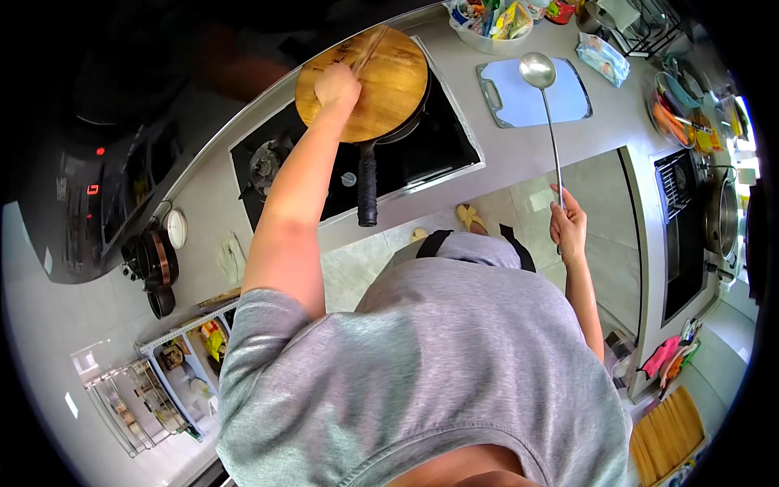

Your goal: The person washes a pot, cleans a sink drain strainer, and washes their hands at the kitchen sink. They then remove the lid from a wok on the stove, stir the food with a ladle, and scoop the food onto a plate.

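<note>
My left hand (339,86) is closed around the bar handle of a round wooden lid (398,93). The lid covers a pan (367,187) with a long black handle, which stands on the black gas stove. What is inside the pan is hidden. In my right hand (569,221) is the long thin handle of a metal ladle (537,71), gripped near its end. The ladle's bowl is over a light blue cutting board (511,104) on the counter, and I cannot tell whether it touches the board.
A second burner (264,166) lies left of the pan. Behind the board stands a white basket (487,40) of packets, with a wipes pack (603,58) to its right. A glass bowl (672,114) holds vegetables. A dark range hood (105,187) hangs at left.
</note>
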Available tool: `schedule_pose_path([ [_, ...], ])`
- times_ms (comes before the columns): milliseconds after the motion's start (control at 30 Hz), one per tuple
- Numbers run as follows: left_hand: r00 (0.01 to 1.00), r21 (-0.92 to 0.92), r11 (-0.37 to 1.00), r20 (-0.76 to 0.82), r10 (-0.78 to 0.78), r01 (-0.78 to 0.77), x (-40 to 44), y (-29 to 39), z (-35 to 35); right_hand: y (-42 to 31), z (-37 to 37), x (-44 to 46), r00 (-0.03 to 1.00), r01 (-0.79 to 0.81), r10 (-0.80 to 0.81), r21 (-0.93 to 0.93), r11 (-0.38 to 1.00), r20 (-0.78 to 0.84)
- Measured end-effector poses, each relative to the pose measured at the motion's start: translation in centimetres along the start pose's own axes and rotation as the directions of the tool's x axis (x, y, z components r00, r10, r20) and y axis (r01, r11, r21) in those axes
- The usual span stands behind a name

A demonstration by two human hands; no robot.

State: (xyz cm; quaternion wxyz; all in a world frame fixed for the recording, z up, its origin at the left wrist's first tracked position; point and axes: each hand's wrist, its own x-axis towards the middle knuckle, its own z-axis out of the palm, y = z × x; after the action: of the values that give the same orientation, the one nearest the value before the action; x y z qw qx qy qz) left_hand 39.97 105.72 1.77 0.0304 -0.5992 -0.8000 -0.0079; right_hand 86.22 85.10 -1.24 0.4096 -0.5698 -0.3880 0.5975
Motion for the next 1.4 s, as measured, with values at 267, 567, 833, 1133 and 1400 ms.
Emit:
schedule_pose_path([
  [267, 0.999, 0.022, 1.000, 0.035, -0.020, 0.019, 0.4, 0.3, 2.6, 1.2, -2.1, 0.3, 0.995, -0.042, 0.052, 0.124, 0.991, -0.080],
  [567, 0.998, 0.045, 0.999, 0.059, -0.027, 0.024, 0.5, 0.9, 2.8, 3.0, -3.2, 3.6, 0.996, -0.062, 0.074, 0.193, 0.979, -0.057],
  [833, 0.994, -0.170, 0.985, -0.109, 0.020, -0.039, -0.1, -1.6, 1.3, 5.0, -1.3, 8.8, 0.998, -0.018, 0.021, 0.041, 0.999, -0.056],
  [1133, 0.850, -0.731, 0.668, -0.259, -0.459, 0.138, -14.6, -11.7, 1.4, 9.7, 1.0, 14.0, 0.991, 0.033, -0.033, -0.001, 0.999, -0.127],
  [1400, 0.857, -0.655, 0.664, -0.049, -0.512, 0.359, -24.7, -12.4, 9.2, 11.9, 3.0, 15.8, 0.976, 0.043, -0.087, -0.215, 0.976, -0.199],
])
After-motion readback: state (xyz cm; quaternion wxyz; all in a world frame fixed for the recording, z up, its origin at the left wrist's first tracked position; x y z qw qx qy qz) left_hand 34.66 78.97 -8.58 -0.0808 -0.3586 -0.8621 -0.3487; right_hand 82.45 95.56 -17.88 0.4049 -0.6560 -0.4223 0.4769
